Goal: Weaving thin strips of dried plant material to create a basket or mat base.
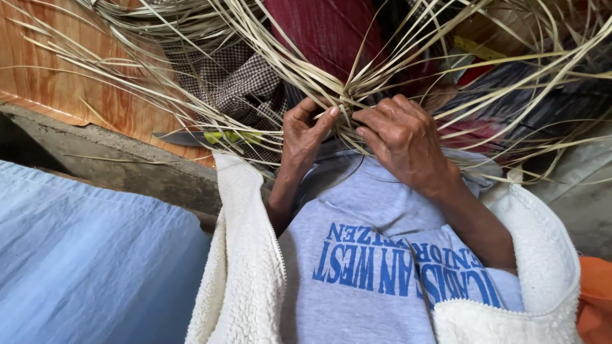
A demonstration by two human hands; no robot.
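- My left hand (pixel 305 137) is up in front of my chest, thumb pressed toward the curled fingers, pinching a few of the pale straw strips (pixel 347 86) where they all cross.
- My right hand (pixel 403 141) sits just beside it, knuckles up, fingers bent down and closed over the same crossing point; the fingertips are tucked under, so I cannot tell exactly which strips they grip.
- The two hands nearly touch, with the woven knot of strips between them, just above my grey shirt (pixel 363 248) with blue lettering.
- From that knot the strips fan out in every direction, long and thin, reaching to the top corners of my view and off to the right.
- My cream fleece jacket (pixel 239 267) hangs open on both sides of the shirt, its sleeves pushed back from my forearms.
- A knife (pixel 207 137) with a yellow-green handle lies to the left of my left hand, near the edge of the wood-patterned floor (pixel 51 70), under some stray strips.
- Checked cloth (pixel 245 79) and dark red cloth (pixel 325 28) lie behind the strips.
- Light blue fabric (pixel 89 255) fills the lower left, and a bit of orange cloth (pixel 596 299) shows at the right edge.
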